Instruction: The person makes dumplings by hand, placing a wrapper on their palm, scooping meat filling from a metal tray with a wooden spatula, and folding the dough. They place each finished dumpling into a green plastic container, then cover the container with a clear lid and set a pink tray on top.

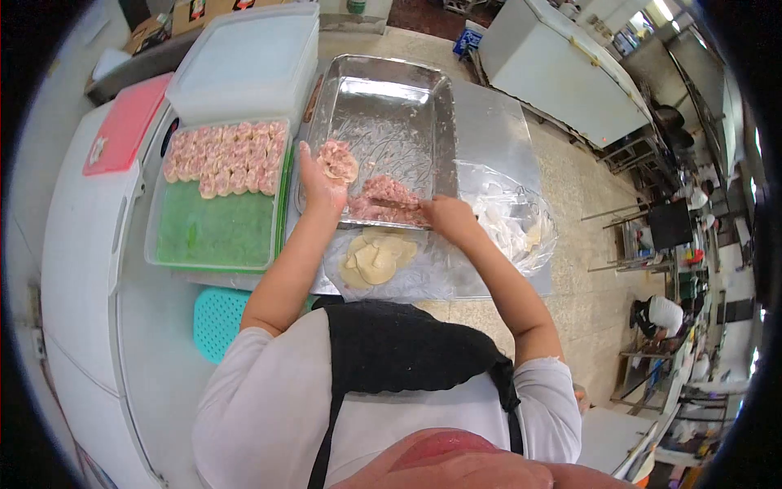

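In my left hand [320, 189] lies a round dumpling wrapper topped with pink minced meat [336, 160], held over the left side of a deep steel tray [383, 85]. Closed around a thin flat spatula [394, 204], my right hand [450, 220] is at the tray's near right corner. The spatula's blade rests in a mound of minced meat [387, 189] at the near end of the tray. Smears of meat coat the tray's bottom. A loose pile of pale round wrappers [375, 259] sits on plastic just in front of the tray, below both hands.
Filled dumplings [228, 155] stand in rows in a clear container with a green bottom [216, 228]. Behind it are stacked white plastic boxes [244, 61]. A pink board [126, 126] lies far left, and a plastic bag [505, 216] is at right. Another person [664, 316] bends over in the background.
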Motion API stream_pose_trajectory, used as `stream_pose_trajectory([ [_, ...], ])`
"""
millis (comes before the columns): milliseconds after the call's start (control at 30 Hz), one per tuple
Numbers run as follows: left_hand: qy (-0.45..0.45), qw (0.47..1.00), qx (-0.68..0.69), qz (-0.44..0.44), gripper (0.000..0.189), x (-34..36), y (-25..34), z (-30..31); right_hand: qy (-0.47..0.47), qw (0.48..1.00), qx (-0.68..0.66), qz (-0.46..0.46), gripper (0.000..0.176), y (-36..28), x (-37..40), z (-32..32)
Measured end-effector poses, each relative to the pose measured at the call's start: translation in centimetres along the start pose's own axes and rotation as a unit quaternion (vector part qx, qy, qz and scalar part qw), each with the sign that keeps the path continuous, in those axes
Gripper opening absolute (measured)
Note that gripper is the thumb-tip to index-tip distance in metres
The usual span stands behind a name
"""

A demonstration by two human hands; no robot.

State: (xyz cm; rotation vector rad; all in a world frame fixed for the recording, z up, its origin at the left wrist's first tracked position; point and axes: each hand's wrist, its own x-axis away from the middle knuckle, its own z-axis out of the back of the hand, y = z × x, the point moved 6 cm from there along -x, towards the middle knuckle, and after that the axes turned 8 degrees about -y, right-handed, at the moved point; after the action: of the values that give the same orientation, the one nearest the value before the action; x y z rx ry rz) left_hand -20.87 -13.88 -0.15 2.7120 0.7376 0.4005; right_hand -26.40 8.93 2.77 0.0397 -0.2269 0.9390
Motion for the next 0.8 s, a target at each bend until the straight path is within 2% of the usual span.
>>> stream_pose_trajectory([
  [100, -0.024, 0.999, 0.016, -0.019, 0.057, 0.2, 0.3, 0.1, -0.097, 0.994, 0.034, -0.038, 0.022, 0.9, 0.7, 4.5],
  [133, -0.035, 0.999, 0.01, -0.022, 0.057, 0.1, -0.1, 0.5, -0.085, 0.995, 0.031, -0.039, 0.022, 1.0, 0.9, 5.2],
  [200, -0.073, 0.997, 0.033, 0.02, 0.057, 0.1, -1.3, 0.4, 0.064, 0.992, -0.09, 0.068, 0.024, 0.3, 2.0, 7.7],
  [233, -0.035, 0.997, 0.061, 0.036, 0.058, 1.1, -2.0, -0.6, 0.128, 0.974, -0.143, 0.124, 0.026, -0.4, 2.0, 7.5],
  [267, -0.044, 0.997, 0.054, 0.034, 0.058, 2.2, -2.1, -2.0, 0.14, 0.972, -0.143, 0.124, 0.026, -0.9, 1.8, 6.6],
  [333, -0.062, 0.998, -0.002, 0.031, 0.06, 3.9, -2.4, -4.2, 0.072, 0.979, -0.146, 0.125, 0.026, -1.7, 1.2, 5.2],
  [400, -0.051, 0.998, -0.036, 0.001, 0.062, 3.8, -2.4, -4.1, 0.087, 0.984, -0.106, 0.116, 0.025, -0.8, 1.9, 7.2],
  [467, -0.023, 1.0, 0.008, 0.019, 0.062, 4.0, -3.0, -3.8, 0.089, 0.99, -0.038, 0.103, 0.022, -0.9, 4.1, 10.0],
  [500, -0.027, 0.998, 0.041, 0.04, 0.06, 3.8, -3.5, -4.0, 0.098, 0.989, -0.045, 0.1, 0.022, -0.7, 4.2, 9.6],
  [567, -0.045, 0.998, 0.041, 0.033, 0.055, 3.2, -3.9, -4.3, 0.159, 0.971, -0.096, 0.152, 0.026, -0.6, 4.1, 8.8],
  [633, -0.064, 0.996, 0.051, 0.019, 0.051, 2.7, -4.3, -4.3, 0.148, 0.965, -0.134, 0.169, 0.024, 1.0, 3.7, 8.0],
  [700, -0.113, 0.988, 0.088, 0.049, 0.044, 2.8, -5.0, -4.9, 0.14, 0.957, -0.166, 0.194, 0.023, 2.8, 3.5, 8.2],
  [733, -0.12, 0.988, 0.083, 0.045, 0.044, 3.7, -5.3, -6.0, 0.138, 0.94, -0.253, 0.183, 0.025, 4.1, 3.7, 8.3],
  [767, -0.153, 0.986, -0.065, -0.005, 0.047, 4.8, -5.4, -7.1, 0.135, 0.915, -0.34, 0.17, 0.028, 5.4, 3.9, 8.3],
  [800, -0.182, 0.959, -0.21, -0.053, 0.053, 6.2, -5.5, -8.7, 0.143, 0.914, -0.34, 0.17, 0.028, 6.2, 4.3, 8.6],
])
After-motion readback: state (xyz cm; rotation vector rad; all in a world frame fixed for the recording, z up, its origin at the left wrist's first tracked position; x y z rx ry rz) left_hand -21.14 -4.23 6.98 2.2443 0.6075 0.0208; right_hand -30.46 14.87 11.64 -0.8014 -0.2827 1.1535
